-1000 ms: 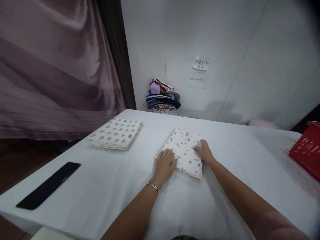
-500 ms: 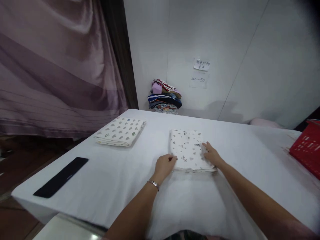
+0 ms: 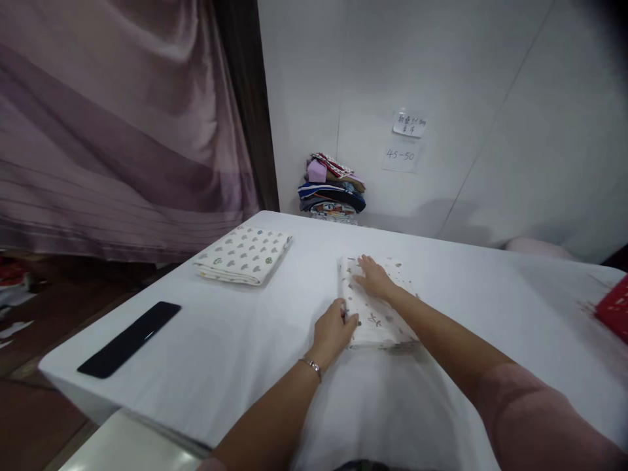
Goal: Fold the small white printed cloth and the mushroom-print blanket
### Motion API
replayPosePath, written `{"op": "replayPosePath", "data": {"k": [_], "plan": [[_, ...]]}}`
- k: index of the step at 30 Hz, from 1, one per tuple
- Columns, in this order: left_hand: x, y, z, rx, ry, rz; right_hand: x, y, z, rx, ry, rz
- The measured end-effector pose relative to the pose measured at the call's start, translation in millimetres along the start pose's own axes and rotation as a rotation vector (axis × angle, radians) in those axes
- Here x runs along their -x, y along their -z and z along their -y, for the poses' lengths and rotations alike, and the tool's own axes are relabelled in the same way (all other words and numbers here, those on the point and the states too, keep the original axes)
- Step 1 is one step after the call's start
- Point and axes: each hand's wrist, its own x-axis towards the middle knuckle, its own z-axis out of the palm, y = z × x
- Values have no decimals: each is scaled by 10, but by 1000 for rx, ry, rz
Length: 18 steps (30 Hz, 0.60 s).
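Observation:
A folded white cloth [image 3: 360,307] with a small scattered print lies on the white table in front of me. My left hand [image 3: 334,332], with a bracelet at the wrist, grips the cloth's left edge, thumb on top and fingers at the side. Laid flat across the upper left part of the cloth is my right hand [image 3: 377,278], its fingers stretched out. My right forearm covers much of the cloth's right side. Farther left rests a second folded white cloth [image 3: 248,254] with grey printed shapes, touched by neither hand.
On the table [image 3: 220,347], a flat black strip [image 3: 130,340] lies near the left edge. A stack of folded fabrics [image 3: 331,190] stands behind the table against the wall. A red object [image 3: 613,307] sits at the far right. A mauve curtain [image 3: 122,131] hangs at the left.
My right hand has moved from the cloth's right edge across to its upper left, now lying flat. My left hand stays at the left edge. The whole view has shifted slightly.

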Motion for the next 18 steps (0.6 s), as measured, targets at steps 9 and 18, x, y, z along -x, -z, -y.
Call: {"op": "replayPosePath", "data": {"k": [9, 18], "plan": [[-45, -62, 37, -57, -12, 23, -444, -530, 72, 92, 2, 43], [-45, -42, 32, -46, -17, 34, -415, -474, 38, 11, 13, 40]]}}
